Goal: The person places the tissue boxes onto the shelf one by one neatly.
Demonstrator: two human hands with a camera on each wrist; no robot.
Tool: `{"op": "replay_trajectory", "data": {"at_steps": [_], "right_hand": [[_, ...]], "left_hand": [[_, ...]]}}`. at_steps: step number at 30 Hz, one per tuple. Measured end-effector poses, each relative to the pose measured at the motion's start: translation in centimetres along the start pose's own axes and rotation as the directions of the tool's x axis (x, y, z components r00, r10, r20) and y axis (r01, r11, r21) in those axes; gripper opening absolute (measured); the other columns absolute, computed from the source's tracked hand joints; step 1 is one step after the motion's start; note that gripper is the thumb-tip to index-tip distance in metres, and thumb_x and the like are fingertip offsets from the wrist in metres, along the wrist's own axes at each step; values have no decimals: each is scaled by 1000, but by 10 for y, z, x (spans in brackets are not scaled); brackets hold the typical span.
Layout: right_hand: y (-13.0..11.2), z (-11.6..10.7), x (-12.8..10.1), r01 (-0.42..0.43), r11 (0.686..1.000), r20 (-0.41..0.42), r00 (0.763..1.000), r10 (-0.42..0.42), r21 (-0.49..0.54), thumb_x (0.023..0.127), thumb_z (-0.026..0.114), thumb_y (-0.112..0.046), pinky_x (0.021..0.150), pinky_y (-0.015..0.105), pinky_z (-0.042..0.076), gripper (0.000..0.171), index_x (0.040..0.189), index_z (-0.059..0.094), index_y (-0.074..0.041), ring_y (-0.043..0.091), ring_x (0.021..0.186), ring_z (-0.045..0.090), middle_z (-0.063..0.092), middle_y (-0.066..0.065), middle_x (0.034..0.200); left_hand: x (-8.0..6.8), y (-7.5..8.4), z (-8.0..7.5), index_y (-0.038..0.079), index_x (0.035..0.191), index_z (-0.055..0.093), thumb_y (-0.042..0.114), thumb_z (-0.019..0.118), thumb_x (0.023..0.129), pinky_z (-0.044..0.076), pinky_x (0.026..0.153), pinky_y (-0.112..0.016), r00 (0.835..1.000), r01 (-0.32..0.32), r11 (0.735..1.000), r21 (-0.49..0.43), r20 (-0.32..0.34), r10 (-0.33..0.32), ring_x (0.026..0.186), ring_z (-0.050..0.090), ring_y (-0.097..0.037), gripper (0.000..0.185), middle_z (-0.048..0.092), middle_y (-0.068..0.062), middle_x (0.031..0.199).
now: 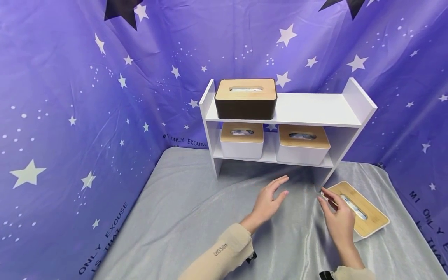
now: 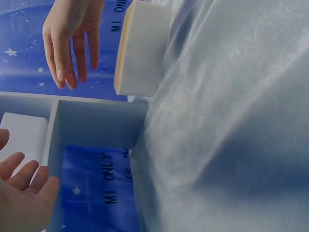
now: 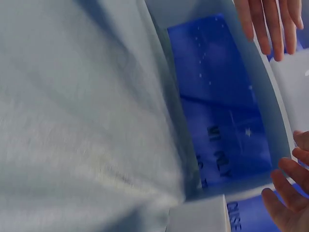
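Note:
My left hand (image 1: pixel 267 200) hovers in front of the white shelf (image 1: pixel 269 157), its fingers loosely extended and holding nothing. To its right, my right hand (image 1: pixel 339 221) has relaxed, slightly bent fingers with nothing between them; it overlaps a white tissue box with a wooden lid (image 1: pixel 372 212) in the head view. That box sits at an angle on the grey cloth, beside the shelf's right leg. Two more white tissue boxes with wooden lids, a left one (image 1: pixel 242 149) and a right one (image 1: pixel 303 154), stand on the lower board. A black tissue box with a wooden lid (image 1: pixel 245 109) is on the top board, at the left.
Grey cloth (image 1: pixel 182 217) covers the table, with folds in front of the shelf. A purple star-patterned curtain (image 1: pixel 87 128) hangs on the left, behind and on the right. The shelf's raised side panel (image 1: pixel 358 101) stands at the right end of its top board.

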State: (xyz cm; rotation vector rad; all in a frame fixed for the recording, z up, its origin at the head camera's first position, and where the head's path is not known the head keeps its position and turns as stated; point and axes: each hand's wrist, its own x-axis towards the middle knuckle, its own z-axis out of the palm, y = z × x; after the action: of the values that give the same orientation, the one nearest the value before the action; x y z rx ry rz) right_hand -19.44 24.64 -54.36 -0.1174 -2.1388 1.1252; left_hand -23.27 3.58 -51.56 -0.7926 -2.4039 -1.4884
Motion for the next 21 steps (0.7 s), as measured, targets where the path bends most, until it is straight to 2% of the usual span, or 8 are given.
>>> {"op": "replay_trajectory", "data": {"at_steps": [2,7,9,12,14,17,19,21], "right_hand": [[5,-8,0,-9,1000,-25,1000,9,-20,82,77,1,82,-6,44,28,110,75,-2,-31,91,51,76,11,101],[17,-30,0,-2,999,-86,996,-2,-45,79,79,4,84,-7,40,35,113,74,-1,-30,98,48,66,-26,111],[22,-38,-1,2,997,-104,995,-10,-78,78,79,4,86,-5,34,39,116,73,-1,-30,101,45,67,-24,117],[28,-51,-4,-54,990,-122,992,38,-134,78,79,2,97,1,31,44,121,70,-2,-22,115,46,68,0,130],[33,-60,-9,-114,981,-117,989,96,-160,80,78,0,110,11,28,49,128,65,-2,-5,131,46,59,18,140],[41,-72,-16,-171,972,-111,982,154,-159,80,77,-1,125,34,22,60,136,57,1,32,145,36,44,26,150],[47,-78,-23,-187,970,-95,980,174,-155,79,76,-3,128,47,17,69,142,49,3,44,146,28,34,30,154],[53,-81,-30,-211,966,-81,976,200,-150,77,77,-5,127,54,15,79,147,42,4,47,147,23,28,32,155]], "left_hand": [[1,1,4,10,141,57,16,58,99,46,112,-25,1000,16,1000,-6,16,-16,137,52,-15,42,57,-7,146],[5,4,17,13,143,55,19,58,101,47,110,-22,996,49,999,-2,76,-48,138,51,-14,42,55,-3,149],[8,5,23,14,143,55,20,57,101,46,109,-20,994,53,999,12,94,-53,138,51,-13,42,54,-1,149],[14,6,34,13,142,55,20,57,101,46,108,-17,992,55,998,26,113,-58,138,51,-13,42,55,-1,149],[17,7,42,12,142,56,22,57,101,45,108,-16,989,73,997,20,129,-74,138,51,-12,42,55,-1,148],[20,5,53,12,142,56,24,57,101,45,108,-15,980,119,993,-16,160,-115,138,51,-12,42,54,-2,149],[20,2,60,12,141,57,24,58,101,46,107,-15,975,147,989,-27,171,-140,137,52,-13,42,55,-1,149],[20,-1,66,12,140,57,25,59,101,47,106,-15,970,170,985,-22,182,-163,135,53,-13,42,55,-1,148]]}}
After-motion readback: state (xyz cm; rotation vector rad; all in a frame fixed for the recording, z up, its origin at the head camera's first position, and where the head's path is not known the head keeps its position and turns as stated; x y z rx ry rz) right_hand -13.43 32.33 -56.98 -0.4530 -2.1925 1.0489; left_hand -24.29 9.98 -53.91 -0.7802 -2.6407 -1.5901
